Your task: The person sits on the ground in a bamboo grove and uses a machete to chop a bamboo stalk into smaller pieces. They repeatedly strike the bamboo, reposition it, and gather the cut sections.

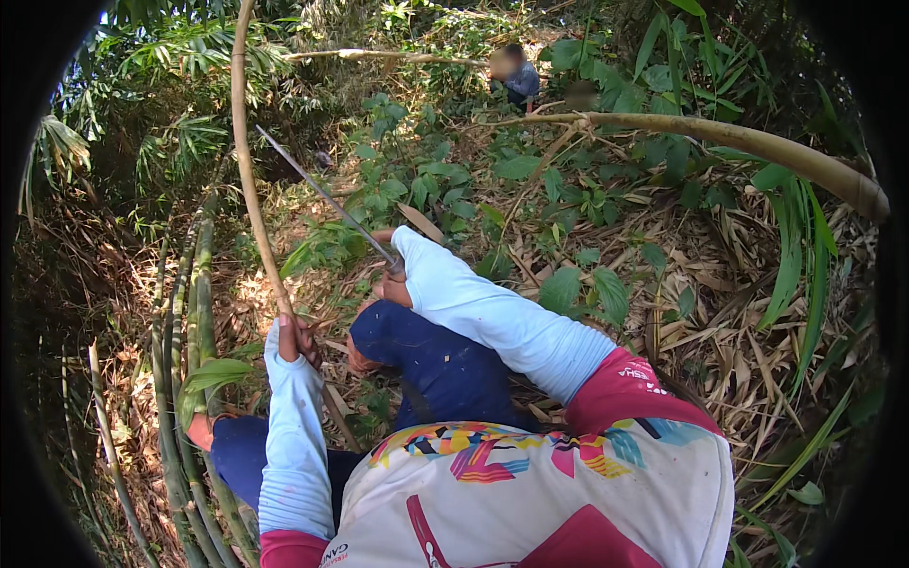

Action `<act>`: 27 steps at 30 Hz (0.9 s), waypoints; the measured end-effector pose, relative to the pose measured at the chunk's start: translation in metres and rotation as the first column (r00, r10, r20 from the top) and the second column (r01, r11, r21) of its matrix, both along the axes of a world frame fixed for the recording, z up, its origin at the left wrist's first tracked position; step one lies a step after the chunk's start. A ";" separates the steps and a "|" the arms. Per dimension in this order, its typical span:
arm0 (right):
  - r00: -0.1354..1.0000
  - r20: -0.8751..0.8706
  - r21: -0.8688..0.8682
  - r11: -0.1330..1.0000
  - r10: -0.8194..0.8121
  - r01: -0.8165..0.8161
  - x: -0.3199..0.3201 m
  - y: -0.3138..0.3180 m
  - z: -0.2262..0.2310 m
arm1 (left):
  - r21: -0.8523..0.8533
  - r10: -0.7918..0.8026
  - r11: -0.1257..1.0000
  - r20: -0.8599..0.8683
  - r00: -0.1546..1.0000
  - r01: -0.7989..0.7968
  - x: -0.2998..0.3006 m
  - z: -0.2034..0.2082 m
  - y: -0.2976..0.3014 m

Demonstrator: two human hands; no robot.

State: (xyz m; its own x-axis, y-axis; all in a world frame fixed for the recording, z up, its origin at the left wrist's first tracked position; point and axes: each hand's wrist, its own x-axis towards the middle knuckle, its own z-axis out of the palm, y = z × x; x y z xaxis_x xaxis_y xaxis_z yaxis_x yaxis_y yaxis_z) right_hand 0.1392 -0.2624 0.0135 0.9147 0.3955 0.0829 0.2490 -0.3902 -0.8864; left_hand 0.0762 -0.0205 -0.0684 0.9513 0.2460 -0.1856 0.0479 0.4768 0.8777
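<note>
My left hand is closed around a long, thin tan pole, which rises from near the ground past the top of the view. The pole leans slightly and bends a little along its length. My right hand grips the handle of a long, narrow machete, its blade pointing up and to the left, toward the pole but apart from it. The handle is mostly hidden by my fingers. Light blue sleeves cover both forearms, and my knees in dark blue trousers are bent below the hands.
Green bamboo stems stand close at my left. A thick, dry bamboo pole arches across the upper right. Leafy plants and dry leaf litter cover the slope. Farther off, a person crouches near another horizontal pole.
</note>
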 end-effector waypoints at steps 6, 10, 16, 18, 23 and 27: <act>0.986 -0.155 -0.166 0.982 0.060 -0.086 -0.019 -0.012 -0.032 | -0.096 0.082 0.991 -0.099 0.992 -0.092 0.014 -0.044 0.044; 0.984 -0.166 -0.132 0.988 0.058 -0.080 -0.019 0.008 0.018 | -0.144 0.137 0.976 -0.170 0.976 -0.162 0.024 -0.070 0.059; 0.997 0.045 -0.134 0.990 0.060 -0.053 -0.022 0.001 0.036 | -0.247 0.008 0.968 -0.114 0.993 -0.036 0.034 -0.103 0.069; 0.998 0.048 -0.384 0.921 -0.043 0.058 -0.018 -0.010 0.016 | -0.272 -0.021 0.962 -0.104 0.994 -0.008 0.035 -0.102 0.064; 0.986 0.134 -0.313 0.940 -0.097 0.135 -0.032 -0.018 -0.008 | -0.227 -0.091 0.972 -0.128 0.988 0.061 0.027 -0.082 0.035; 0.979 0.201 -0.347 0.932 -0.031 0.101 -0.037 -0.005 0.010 | -0.158 -0.053 0.987 -0.144 0.988 0.030 0.022 -0.066 0.023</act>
State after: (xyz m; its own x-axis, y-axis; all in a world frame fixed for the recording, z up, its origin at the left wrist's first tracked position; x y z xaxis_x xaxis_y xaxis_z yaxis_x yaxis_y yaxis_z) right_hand 0.1026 -0.2673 0.0238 0.9209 0.3700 0.1223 0.3607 -0.6906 -0.6268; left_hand 0.0978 0.0020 -0.1344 0.9197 0.1638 -0.3568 0.1938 0.6010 0.7754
